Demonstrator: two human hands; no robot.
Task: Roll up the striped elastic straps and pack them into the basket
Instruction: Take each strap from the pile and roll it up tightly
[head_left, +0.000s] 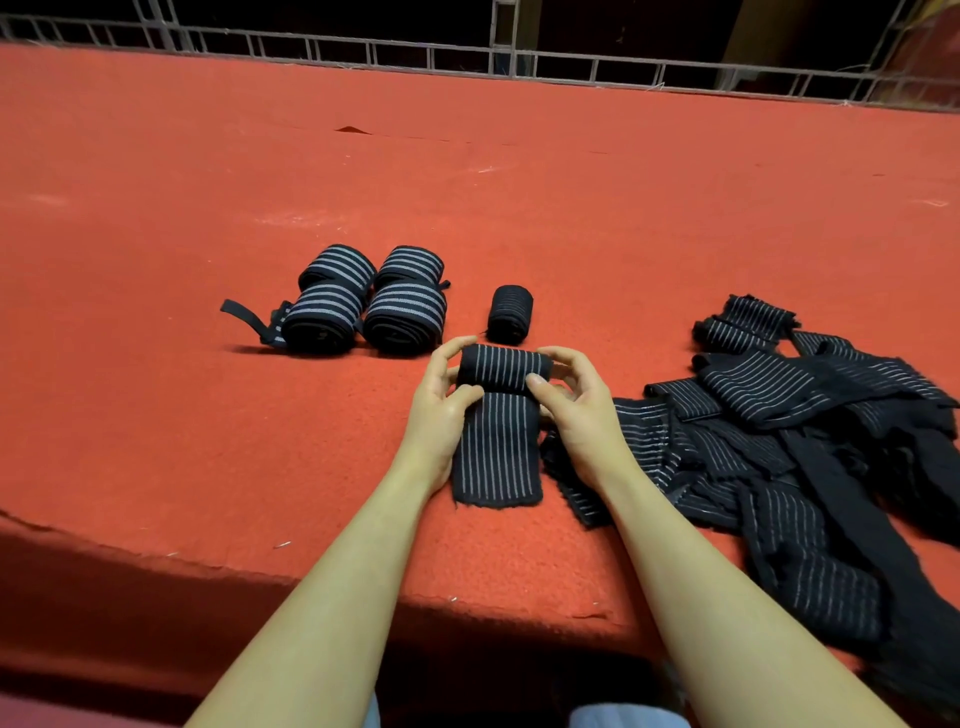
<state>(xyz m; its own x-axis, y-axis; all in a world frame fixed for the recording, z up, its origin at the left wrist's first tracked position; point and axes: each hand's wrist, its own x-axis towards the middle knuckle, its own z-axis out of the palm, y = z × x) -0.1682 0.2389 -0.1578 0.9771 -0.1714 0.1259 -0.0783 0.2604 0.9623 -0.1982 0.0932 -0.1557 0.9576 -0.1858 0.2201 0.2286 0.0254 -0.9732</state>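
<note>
A black strap with thin white stripes lies flat on the red surface, its far end wound into a roll. My left hand grips the roll's left end and my right hand grips its right end, thumbs on top. Just beyond sits one small finished roll. Further left, several larger rolls with bolder stripes lie bunched together. A loose heap of unrolled straps spreads out on the right. No basket is in view.
The red felt-covered table stretches far back to a metal railing. Its near edge drops off in front of me. A loose black tab trails left from the big rolls.
</note>
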